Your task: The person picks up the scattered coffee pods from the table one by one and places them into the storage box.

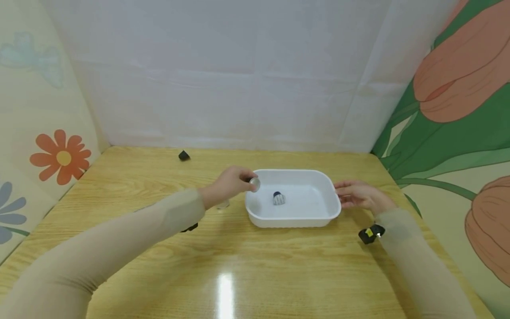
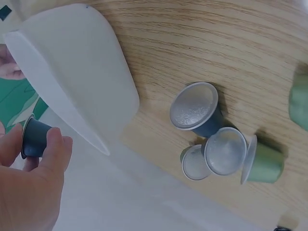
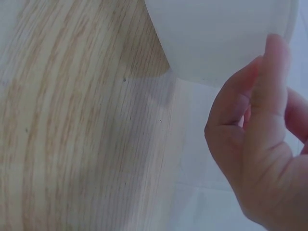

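Note:
My left hand [image 1: 231, 184] pinches a dark blue coffee capsule [image 2: 36, 138] between thumb and fingers, over the left end of a white plastic basin [image 1: 295, 223]. In the head view the capsule's round silvery lid faces the camera. Inside the basin lies one small dark capsule [image 1: 279, 199] with a pale striped face. At the basin's right end, my right hand [image 1: 362, 195] touches the outer wall with relaxed fingers. The left wrist view shows a blue capsule [image 2: 195, 107], a green capsule [image 2: 267, 162] and others with silvery lids clustered on the table.
Another green capsule [image 2: 299, 101] stands at the edge of the left wrist view. A small black object [image 1: 184, 155] sits at the table's back left. White cloth [image 1: 255, 88] hangs behind the wooden table [image 1: 279, 270], with flower-patterned panels on both sides.

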`<state>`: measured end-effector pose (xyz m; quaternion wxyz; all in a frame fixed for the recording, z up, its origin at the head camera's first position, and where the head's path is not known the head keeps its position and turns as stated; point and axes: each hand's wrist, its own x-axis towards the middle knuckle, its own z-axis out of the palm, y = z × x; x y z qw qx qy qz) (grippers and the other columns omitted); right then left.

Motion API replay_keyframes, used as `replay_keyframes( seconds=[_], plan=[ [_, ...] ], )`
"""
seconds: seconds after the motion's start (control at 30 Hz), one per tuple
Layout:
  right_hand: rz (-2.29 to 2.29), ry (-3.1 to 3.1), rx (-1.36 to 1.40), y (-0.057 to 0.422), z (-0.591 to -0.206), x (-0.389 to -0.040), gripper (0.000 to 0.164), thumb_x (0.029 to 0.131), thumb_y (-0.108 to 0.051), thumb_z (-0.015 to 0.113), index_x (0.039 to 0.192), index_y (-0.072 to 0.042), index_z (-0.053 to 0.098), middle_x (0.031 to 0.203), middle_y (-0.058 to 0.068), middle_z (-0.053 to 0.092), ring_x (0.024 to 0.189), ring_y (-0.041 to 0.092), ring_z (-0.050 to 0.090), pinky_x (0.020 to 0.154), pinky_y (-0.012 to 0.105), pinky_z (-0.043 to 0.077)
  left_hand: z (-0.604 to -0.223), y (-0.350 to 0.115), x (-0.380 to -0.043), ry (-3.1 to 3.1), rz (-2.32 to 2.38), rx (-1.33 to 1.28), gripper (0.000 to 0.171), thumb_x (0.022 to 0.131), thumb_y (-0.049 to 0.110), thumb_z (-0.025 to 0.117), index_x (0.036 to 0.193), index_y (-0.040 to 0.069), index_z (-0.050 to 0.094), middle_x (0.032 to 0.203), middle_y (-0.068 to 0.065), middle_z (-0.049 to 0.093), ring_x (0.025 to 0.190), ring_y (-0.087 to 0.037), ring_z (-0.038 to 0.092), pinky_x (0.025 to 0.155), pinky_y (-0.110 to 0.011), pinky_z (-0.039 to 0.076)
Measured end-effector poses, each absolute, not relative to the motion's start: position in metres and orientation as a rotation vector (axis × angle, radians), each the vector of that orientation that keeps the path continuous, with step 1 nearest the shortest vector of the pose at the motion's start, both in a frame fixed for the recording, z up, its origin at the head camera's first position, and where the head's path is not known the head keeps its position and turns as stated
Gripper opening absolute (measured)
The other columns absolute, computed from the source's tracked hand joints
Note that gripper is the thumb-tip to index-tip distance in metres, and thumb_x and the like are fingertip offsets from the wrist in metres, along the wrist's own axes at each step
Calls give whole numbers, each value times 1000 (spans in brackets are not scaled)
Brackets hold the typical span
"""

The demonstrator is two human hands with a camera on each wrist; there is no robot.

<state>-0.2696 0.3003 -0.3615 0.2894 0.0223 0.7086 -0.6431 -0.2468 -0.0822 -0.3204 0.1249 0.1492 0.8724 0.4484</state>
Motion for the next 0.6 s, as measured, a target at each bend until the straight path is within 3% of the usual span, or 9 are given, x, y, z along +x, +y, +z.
replay_keyframes(
  seconds=[0.37, 0.6],
  plan=[
    [-1763, 1839, 52, 302, -362, -270, 22, 99, 3, 47, 121, 4, 46, 92, 4, 68, 80, 14, 66, 71, 27, 58, -324, -61, -252, 2441, 1417, 241, 43, 90, 2, 67, 131, -2, 57, 126, -15, 60, 117, -28, 55, 98, -38, 47],
    [-1742, 1851, 50, 302, -363, -272, 15, 100, 2, 47, 114, -2, 51, 91, 3, 66, 80, 14, 63, 71, 26, 57, -330, -53, -260, 2408, 1478, 186, 42, 89, 1, 67, 130, -2, 58, 126, -16, 60, 114, -28, 56, 97, -38, 48]
  ],
)
